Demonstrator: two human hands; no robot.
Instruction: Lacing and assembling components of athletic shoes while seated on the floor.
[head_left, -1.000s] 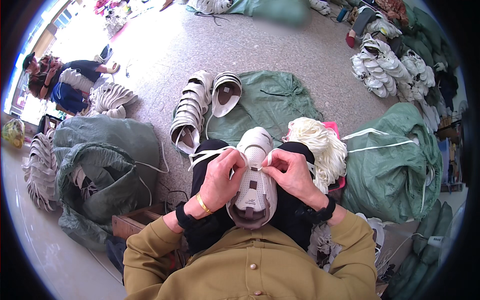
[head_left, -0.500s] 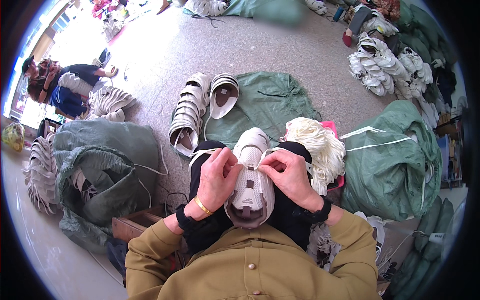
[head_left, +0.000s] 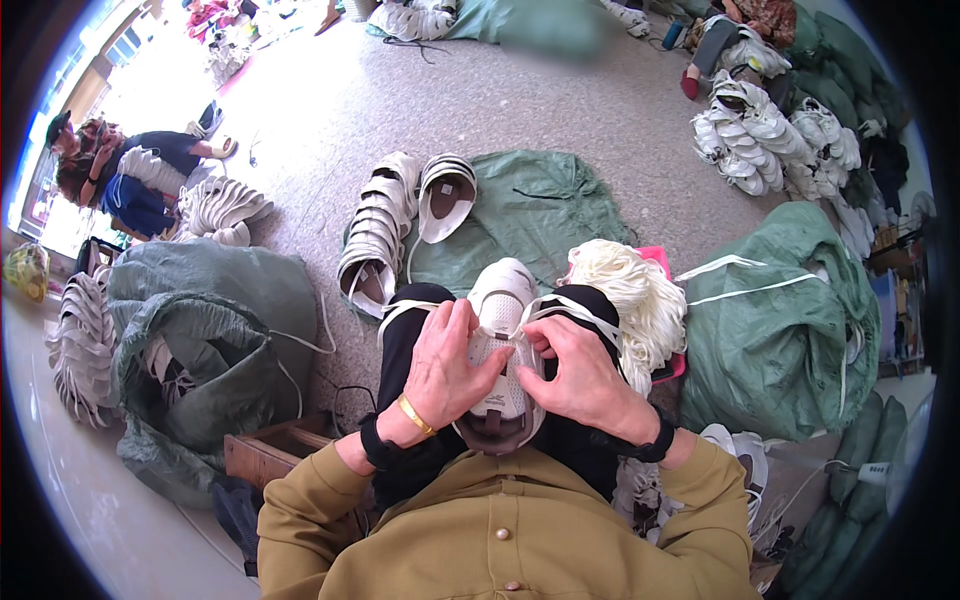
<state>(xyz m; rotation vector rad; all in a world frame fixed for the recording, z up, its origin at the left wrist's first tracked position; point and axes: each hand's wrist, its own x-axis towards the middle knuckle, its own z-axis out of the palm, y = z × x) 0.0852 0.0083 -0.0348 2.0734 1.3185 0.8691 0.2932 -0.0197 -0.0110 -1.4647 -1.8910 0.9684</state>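
A white shoe upper [head_left: 502, 287] with perforated panels and a brown-grey collar lies on my lap between my knees, toe pointing away. My left hand [head_left: 446, 362] is at its left edge, fingers stretched and thumb spread onto the tongue. On the other side, my right hand [head_left: 583, 378] has its fingers curled at the lacing edge, at a white shoelace [head_left: 572, 308]; its thumb stands apart, low on the tongue. That lace loops over my right thigh, and another end lies across my left thigh. My hands cover the upper's middle, so the eyelets there are partly hidden.
Ahead, a row of nested shoe uppers [head_left: 380, 225] and a single upper [head_left: 446, 200] lie by a green sack [head_left: 540, 205]. A pink tray [head_left: 672, 365] holds white laces [head_left: 625, 300]. Bulging green sacks [head_left: 200, 290] flank me. Other people sit farther off.
Both hands have come off their thumb-and-finger pinches at the lacing edges. My thumbs have moved down onto the tongue, and the left fingers have straightened.
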